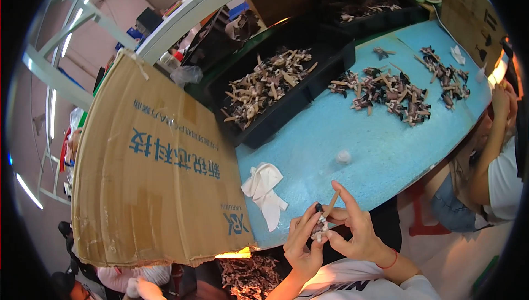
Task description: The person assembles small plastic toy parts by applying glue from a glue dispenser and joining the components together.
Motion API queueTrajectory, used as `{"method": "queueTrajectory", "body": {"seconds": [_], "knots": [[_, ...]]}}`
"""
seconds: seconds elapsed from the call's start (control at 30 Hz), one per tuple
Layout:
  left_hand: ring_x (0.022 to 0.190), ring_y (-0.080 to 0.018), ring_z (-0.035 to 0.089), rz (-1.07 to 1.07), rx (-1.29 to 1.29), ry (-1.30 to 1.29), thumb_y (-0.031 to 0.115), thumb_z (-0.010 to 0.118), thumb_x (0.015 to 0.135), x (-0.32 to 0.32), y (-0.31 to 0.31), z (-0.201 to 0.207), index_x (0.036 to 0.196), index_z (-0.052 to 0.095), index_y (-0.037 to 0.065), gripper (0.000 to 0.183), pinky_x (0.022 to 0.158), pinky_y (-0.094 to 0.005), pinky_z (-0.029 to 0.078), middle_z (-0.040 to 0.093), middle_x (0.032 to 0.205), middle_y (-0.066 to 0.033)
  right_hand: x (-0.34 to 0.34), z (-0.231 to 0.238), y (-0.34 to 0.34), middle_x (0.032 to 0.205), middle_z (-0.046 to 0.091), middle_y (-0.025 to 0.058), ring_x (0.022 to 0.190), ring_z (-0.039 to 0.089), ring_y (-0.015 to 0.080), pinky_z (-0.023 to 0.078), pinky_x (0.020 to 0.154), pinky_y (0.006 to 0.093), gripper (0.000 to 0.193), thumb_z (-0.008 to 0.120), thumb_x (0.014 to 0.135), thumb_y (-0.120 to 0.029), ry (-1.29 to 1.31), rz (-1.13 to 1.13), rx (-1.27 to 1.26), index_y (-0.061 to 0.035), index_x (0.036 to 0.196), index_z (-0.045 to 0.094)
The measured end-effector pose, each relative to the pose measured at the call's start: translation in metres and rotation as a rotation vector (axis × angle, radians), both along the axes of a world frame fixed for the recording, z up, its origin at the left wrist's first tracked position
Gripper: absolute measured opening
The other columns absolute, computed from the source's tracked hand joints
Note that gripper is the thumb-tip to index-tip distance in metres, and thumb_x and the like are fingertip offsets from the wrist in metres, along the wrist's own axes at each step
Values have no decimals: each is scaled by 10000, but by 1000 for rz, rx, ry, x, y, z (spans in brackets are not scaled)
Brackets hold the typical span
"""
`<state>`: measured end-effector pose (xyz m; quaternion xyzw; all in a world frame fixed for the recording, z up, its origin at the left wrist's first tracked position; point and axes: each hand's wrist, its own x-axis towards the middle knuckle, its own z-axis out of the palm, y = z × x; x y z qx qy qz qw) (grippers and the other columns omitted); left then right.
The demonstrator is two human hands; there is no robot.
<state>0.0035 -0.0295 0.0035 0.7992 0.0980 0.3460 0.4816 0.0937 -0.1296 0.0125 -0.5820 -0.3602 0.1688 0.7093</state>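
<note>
Close to the near edge of the blue table, a small painted figurine (319, 229) with a dark top and whitish parts is held between both hands. My left hand (300, 240) pinches its body from the left with curled fingers. The thumb of my right hand (357, 229) presses on its lower part, while the index finger stretches up along a flat tan stick (331, 203) rising from the figurine. Whether the stick is a separate piece or joined to it, I cannot tell. Fingers hide part of the figurine.
A black tray (292, 98) heaped with similar figurines stands at the far left of the blue tabletop (297, 167). Loose figurines (394, 93) lie toward the right. A white cloth (264, 189) and cardboard panel (165, 178) are at left. Another person's arm (493, 145) shows at right.
</note>
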Motion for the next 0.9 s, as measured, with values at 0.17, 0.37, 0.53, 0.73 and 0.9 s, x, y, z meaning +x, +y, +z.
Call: {"method": "queueTrajectory", "body": {"seconds": [0.17, 0.37, 0.53, 0.73, 0.9], "knots": [[992, -270, 569, 4, -20, 51, 165, 597, 853, 3, -6, 1, 1119, 578, -55, 346, 815, -331, 467, 583, 1137, -231, 2, -1, -8, 1003, 614, 274, 927, 637, 338, 493, 851, 388, 804, 592, 750, -39, 18, 13, -9, 71, 1381, 107], [951, -260, 572, -4, 5, 44, 133, 590, 839, 9, -6, 1, 1103, 584, -61, 328, 795, -332, 469, 584, 1130, -241, 5, 1, -14, 1076, 595, 253, 961, 623, 261, 468, 900, 370, 796, 525, 752, 20, 62, 11, -30, 39, 1409, 76], [843, -274, 578, -4, 222, 124, 28, 599, 708, 21, -5, 20, 1053, 615, -52, 354, 739, -321, 470, 609, 1102, -213, 7, -20, -10, 1105, 570, 280, 1022, 591, 291, 459, 908, 391, 799, 544, 784, 25, 314, 63, 151, 7, 1418, 58], [769, -311, 538, -24, 335, 154, 16, 652, 699, 23, -1, 31, 1072, 621, -27, 378, 665, -345, 463, 590, 1121, -215, 10, -20, -9, 1164, 545, 241, 985, 580, 197, 472, 864, 328, 750, 461, 840, 12, 511, 162, 308, -14, 1431, 0], [763, -316, 535, -4, 390, 188, 59, 673, 709, 21, -2, 37, 1063, 629, -14, 364, 648, -336, 469, 594, 1108, -209, 8, -28, -9, 1160, 551, 235, 982, 583, 196, 466, 845, 297, 753, 465, 840, -10, 539, 188, 334, -3, 1430, -3]]}}
